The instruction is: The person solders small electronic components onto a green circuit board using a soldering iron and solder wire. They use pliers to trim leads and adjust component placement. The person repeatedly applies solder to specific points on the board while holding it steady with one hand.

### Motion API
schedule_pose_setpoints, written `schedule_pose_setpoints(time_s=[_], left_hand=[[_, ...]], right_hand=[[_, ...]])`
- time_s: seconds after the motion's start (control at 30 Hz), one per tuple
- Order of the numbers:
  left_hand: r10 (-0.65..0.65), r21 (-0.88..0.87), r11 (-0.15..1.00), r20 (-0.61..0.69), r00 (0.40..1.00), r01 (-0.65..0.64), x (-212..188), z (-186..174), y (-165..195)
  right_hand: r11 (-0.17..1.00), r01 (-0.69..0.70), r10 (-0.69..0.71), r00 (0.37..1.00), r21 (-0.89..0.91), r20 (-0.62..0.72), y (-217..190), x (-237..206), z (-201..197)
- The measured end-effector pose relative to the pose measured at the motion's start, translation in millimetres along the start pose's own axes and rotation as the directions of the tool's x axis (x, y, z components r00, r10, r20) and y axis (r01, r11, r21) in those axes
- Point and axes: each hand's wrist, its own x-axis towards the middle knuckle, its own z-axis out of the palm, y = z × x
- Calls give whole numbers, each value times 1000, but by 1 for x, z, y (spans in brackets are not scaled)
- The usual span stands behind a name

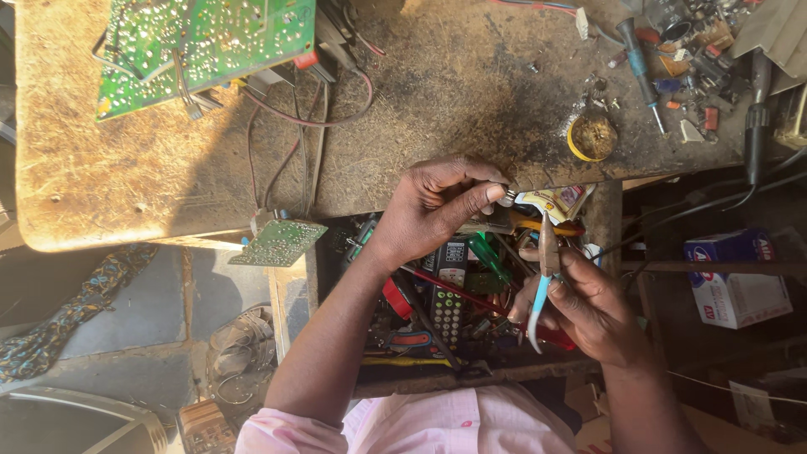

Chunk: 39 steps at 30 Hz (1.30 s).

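Metal, a tiny part [509,197] pinched by left hand [437,210] fingertips at frame centre could slip into the cluttered drawer [437,311] if right hand's [588,307] gripped blue-handled pliers [545,269] jolt it.

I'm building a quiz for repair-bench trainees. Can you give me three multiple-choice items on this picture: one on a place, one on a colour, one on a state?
1. Where does the large green circuit board lie?
A. on the workbench's far left
B. in the open drawer
C. on the floor

2. What colour are the grips of the pliers in the right hand?
A. yellow
B. light blue
C. black

3. What is the left hand doing?
A. lying flat and empty
B. gripping a screwdriver
C. pinching a small metal part

Answers: 1 A, it rests on the worn benchtop; 2 B, pale blue sleeves show; 3 C, fingertips close on the part.
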Motion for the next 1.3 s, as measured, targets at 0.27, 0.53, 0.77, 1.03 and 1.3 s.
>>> schedule_pose_setpoints(time_s=[0.27, 0.53, 0.77, 1.03, 1.3], left_hand=[[134, 96, 985, 129, 983, -146, 0, -2, 15], [-25, 150, 988, -6, 1000, 25, -1, 3, 19], [217, 323, 923, 13, 976, -209, -2, -4, 13], [161, 140, 977, 12, 987, -161, -2, -5, 15], [252, 332, 918, -66, 965, -217, -4, -4, 8]], right_hand=[[997, 52, -51, 999, 60, -14, 1, -3, 1], [997, 58, -57, 998, 59, -10, 3, 4, 10], [1000, 7, -7, 999, 9, -43, 2, 6, 15], [999, 40, -42, 995, -32, -86, 3, 11, 24], [998, 56, -58, 996, -33, -61, 15, 13, 22]])
